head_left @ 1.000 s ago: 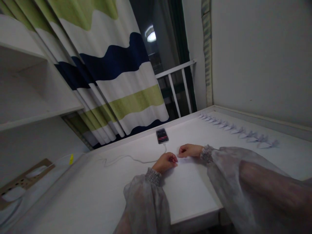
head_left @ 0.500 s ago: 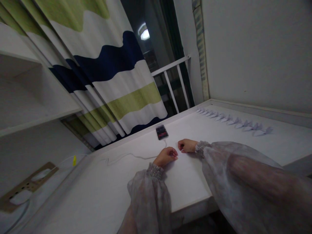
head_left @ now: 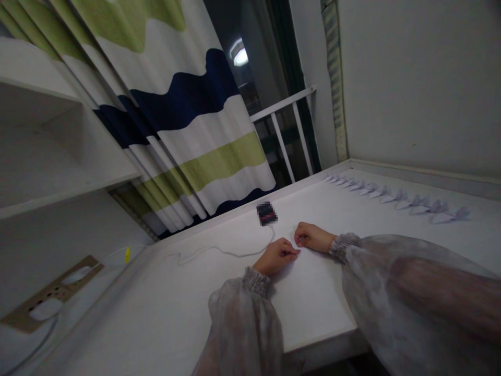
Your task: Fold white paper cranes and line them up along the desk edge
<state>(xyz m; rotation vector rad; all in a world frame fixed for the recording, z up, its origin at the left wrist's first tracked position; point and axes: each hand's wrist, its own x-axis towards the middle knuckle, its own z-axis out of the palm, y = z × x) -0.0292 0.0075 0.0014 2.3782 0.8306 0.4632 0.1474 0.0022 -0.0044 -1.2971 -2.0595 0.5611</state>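
On the white desk (head_left: 219,313), the left hand (head_left: 276,256) and right hand (head_left: 311,236) meet tip to tip, fingers curled tight — what they pinch is too small to tell. A white cable (head_left: 235,254) trails left, just beyond the left hand.

A home bedroom: striped curtain (head_left: 188,120), white desk (head_left: 188,303)

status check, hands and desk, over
Left hand and right hand curled, nearly touching, on white desk. Anything pinched too small to tell. Cabled dark device just beyond; folded paper row by wall.
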